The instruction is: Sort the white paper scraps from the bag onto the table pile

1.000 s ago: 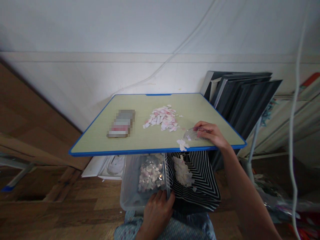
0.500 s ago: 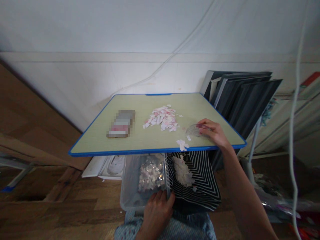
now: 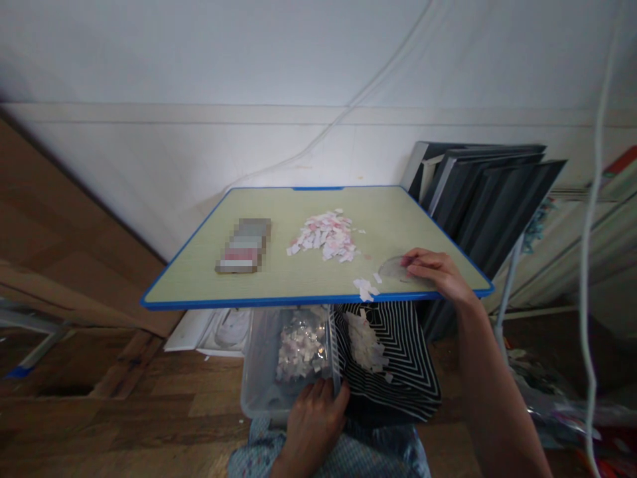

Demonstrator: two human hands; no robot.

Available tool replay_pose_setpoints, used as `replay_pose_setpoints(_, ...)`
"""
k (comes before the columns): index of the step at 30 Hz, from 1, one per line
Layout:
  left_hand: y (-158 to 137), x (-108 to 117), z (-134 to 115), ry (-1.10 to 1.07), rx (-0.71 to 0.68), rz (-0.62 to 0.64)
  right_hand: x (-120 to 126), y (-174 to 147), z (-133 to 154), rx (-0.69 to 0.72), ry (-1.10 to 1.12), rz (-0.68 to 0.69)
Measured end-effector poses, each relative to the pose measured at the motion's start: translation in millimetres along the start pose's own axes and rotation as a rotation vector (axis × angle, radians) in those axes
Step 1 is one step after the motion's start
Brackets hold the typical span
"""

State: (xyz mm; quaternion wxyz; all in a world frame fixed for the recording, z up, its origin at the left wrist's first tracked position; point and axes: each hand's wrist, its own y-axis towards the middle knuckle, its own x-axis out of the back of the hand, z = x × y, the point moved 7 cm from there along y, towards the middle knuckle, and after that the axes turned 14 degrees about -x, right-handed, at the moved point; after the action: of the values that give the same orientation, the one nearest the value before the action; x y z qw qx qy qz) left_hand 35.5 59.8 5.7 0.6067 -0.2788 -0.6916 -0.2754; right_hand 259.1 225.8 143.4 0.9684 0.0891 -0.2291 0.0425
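Near the table's right front edge, my right hand [image 3: 438, 271] pinches a clear round disc [image 3: 391, 268] that looks like thin plastic. The disc is low over the tabletop, and I cannot tell whether it touches. A few white paper scraps [image 3: 365, 289] lie left of it by the front edge, and a larger pile of white and pinkish paper scraps [image 3: 326, 234] covers the middle. Below the table, my left hand [image 3: 317, 413] is closed over the near right rim of a clear plastic bin [image 3: 255, 372]. Shiny scraps [image 3: 302, 348] fill part of that bin.
The small table [image 3: 209, 287] has a blue rim. A pixelated flat block [image 3: 243, 247] sits on its left. Black-and-white striped fabric [image 3: 411, 378] with more scraps [image 3: 367, 344] lies beside the bin. Dark flat panels [image 3: 488, 199] lean at the right; a white cable [image 3: 590, 265] hangs there.
My right hand and the clear disc have shifted slightly right and toward me on the table. My left hand stays at the bin's rim.
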Motion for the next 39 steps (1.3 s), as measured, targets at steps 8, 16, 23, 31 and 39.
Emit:
replay_pose_setpoints(8,1,-3,1,-0.008,-0.004,0.025,-16,-6,14,0.076,-0.145,0.138)
replay_pose_setpoints(16,1,0,1,-0.013,0.010,0.031,-29,-7,21,0.158,-0.205,0.229)
replay_pose_setpoints(23,0,-1,0,0.028,-0.006,-0.004,-31,-6,23,0.163,-0.219,0.225)
replay_pose_setpoints(31,0,-3,1,0.016,-0.005,0.021,-56,0,35,0.191,-0.235,0.219)
replay_pose_setpoints(39,1,-1,1,-0.001,-0.001,0.030,-59,-6,38,0.217,-0.182,0.320)
